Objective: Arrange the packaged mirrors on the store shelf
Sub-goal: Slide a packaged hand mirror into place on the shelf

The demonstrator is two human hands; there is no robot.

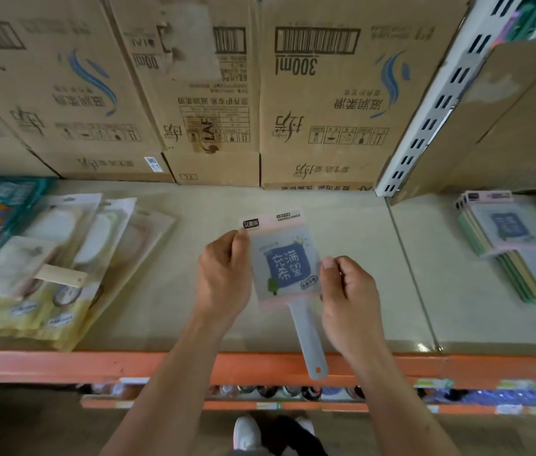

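Packaged handheld mirror (284, 268), its card printed with a blue square of white characters, is held flat above the beige store shelf (194, 307), grey handle pointing toward 6 o'clock past the orange front rail (63, 365). The left hand (224, 274) pinches the pack's left edge near the header, thumb on top; the right hand (347, 297) grips the right edge between thumb and curled fingers. At 9 o'clock, a loose fan of round packaged mirrors (72, 258) overlaps on the shelf, with a teal-edged pack at the far left. At 3 o'clock, past the shelf seam, a neat stack of square packaged mirrors (503, 245) lies flat. At 12 o'clock, upside-down printed cardboard cartons (326, 103) line the back of the shelf beside a slotted white upright (437, 110).
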